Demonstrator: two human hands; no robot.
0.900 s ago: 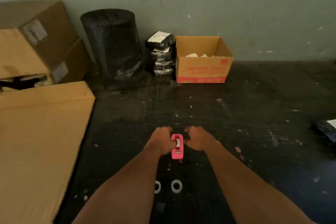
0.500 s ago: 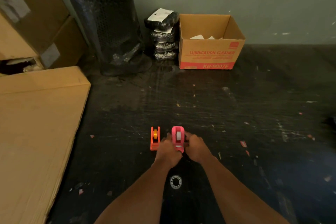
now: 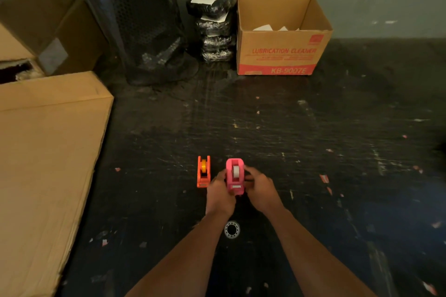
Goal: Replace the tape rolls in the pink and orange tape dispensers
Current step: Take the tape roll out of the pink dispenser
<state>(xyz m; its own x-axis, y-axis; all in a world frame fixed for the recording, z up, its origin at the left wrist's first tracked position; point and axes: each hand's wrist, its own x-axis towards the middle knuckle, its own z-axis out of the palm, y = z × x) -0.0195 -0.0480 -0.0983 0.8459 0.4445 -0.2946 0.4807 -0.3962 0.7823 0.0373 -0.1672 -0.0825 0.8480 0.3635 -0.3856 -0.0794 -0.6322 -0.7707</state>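
Observation:
A pink tape dispenser point(image 3: 234, 176) stands on the dark floor with a pale tape roll in its slot. My left hand point(image 3: 219, 191) grips its left side and my right hand point(image 3: 259, 187) grips its right side. Just to its left stands an orange tape dispenser point(image 3: 204, 171) with an orange spool inside, apart from my hands. A clear tape roll point(image 3: 232, 229) lies flat on the floor between my forearms, nearer to me.
A flat cardboard sheet point(image 3: 43, 164) covers the floor at left, with stacked cardboard boxes point(image 3: 41, 19) behind it. A black wrapped cylinder point(image 3: 135, 19), a stack of black packets point(image 3: 214, 26) and an open "Lubrication Cleaner" box point(image 3: 282, 36) line the back wall.
The view has tilted down and closer. The orange dispenser, hidden at first behind my left hand, now shows at left. One of the two rolls on the floor is hidden under my left forearm.

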